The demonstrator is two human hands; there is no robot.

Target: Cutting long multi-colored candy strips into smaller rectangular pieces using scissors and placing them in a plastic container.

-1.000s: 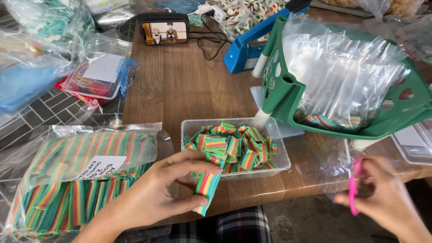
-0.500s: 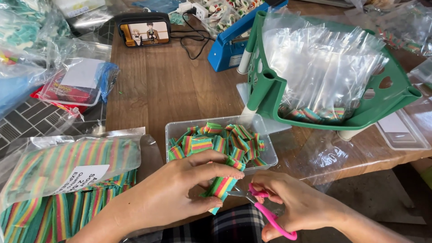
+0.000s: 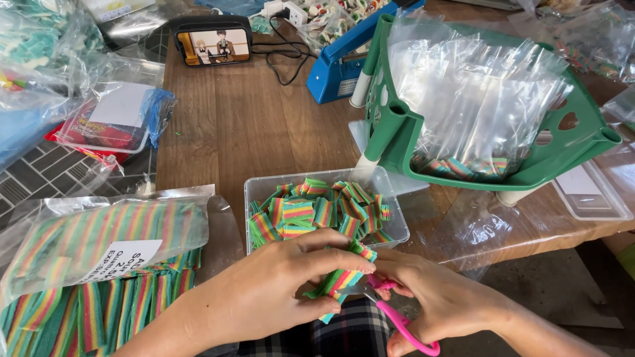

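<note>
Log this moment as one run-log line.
left hand: holds rainbow candy strip | right hand: pink scissors at strip | clear tub: cut pieces | left: bagged strips

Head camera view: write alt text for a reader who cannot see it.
A left hand holds a rainbow-striped candy strip while the right hand works pink-handled scissors at it, just in front of a clear tub of cut striped pieces on a wooden table. A green basket of clear bags stands behind.
</note>
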